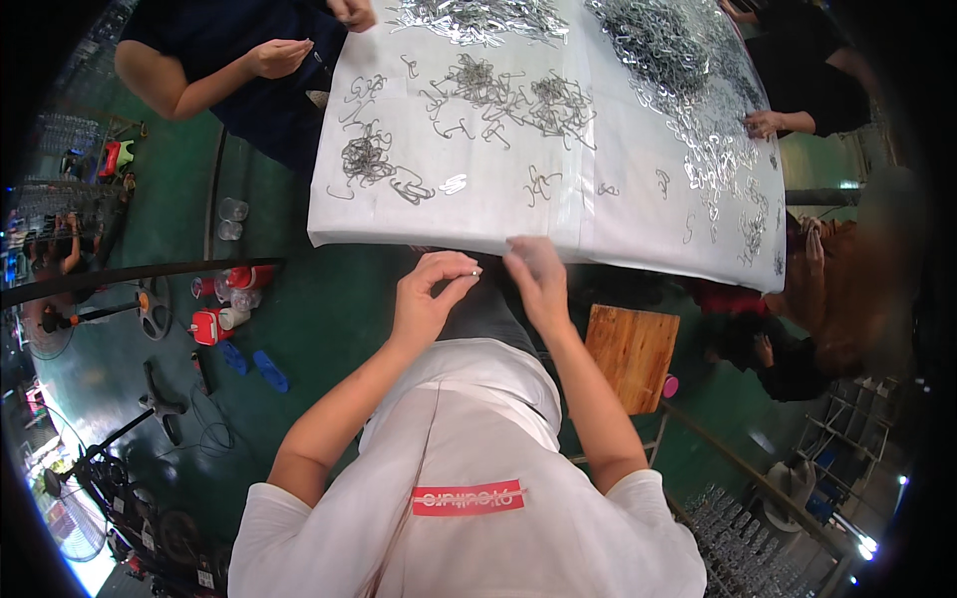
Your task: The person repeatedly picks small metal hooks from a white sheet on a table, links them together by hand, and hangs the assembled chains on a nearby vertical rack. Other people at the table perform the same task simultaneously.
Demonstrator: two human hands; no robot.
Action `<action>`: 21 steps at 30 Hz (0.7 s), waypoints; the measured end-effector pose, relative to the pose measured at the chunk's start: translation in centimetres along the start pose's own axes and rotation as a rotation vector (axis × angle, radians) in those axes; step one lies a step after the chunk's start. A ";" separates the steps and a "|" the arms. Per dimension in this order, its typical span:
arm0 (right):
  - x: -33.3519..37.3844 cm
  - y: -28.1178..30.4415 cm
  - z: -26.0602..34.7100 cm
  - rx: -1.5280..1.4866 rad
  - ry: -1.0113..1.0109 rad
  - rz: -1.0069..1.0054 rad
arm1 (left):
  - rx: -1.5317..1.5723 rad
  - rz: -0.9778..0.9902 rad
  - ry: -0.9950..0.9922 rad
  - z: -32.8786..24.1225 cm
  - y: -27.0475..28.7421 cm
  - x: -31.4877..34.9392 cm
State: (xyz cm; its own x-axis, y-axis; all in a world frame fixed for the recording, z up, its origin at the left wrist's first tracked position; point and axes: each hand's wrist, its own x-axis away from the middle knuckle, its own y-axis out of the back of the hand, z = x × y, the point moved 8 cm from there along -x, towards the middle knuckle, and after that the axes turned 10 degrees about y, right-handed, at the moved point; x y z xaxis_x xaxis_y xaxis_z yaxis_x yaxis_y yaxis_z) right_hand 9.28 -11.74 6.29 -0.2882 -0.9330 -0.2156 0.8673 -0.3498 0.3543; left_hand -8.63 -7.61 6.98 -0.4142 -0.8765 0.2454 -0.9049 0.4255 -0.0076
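My left hand (437,289) is held just short of the table's front edge. Its thumb and forefinger pinch together, and a tiny bright spot shows at the tips; what it belongs to is too small to make out. Beside it to the right, my right hand (538,277) is smeared by motion at the table edge, its fingers unclear. On the white-covered table (399,227) lie bent metal wire hooks, many S-shaped: a tangled grey cluster (366,157), a wider spread of hooks (513,100) and a few flat shiny pieces (453,184) near the front.
Larger piles of shiny metal pieces (653,50) cover the far side. One person's hand (279,58) is at the far left, another's hand (766,124) at the right edge. A wooden stool (630,354) stands right of me; blue slippers (269,371) and a red jug (209,327) lie left.
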 end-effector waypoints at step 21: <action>-21.7 -4.4 -8.4 0.667 0.267 0.414 | -0.057 -0.194 -0.116 -2.5 0.5 0.0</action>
State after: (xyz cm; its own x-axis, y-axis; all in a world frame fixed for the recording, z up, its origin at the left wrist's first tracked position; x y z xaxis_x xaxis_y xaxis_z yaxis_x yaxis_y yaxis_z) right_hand 15.17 10.78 1.77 0.1801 -0.9752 -0.1283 0.4346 -0.0381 0.8998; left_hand -8.87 -6.84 9.43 -0.2442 -0.9618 0.1235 -0.9632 0.2553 0.0843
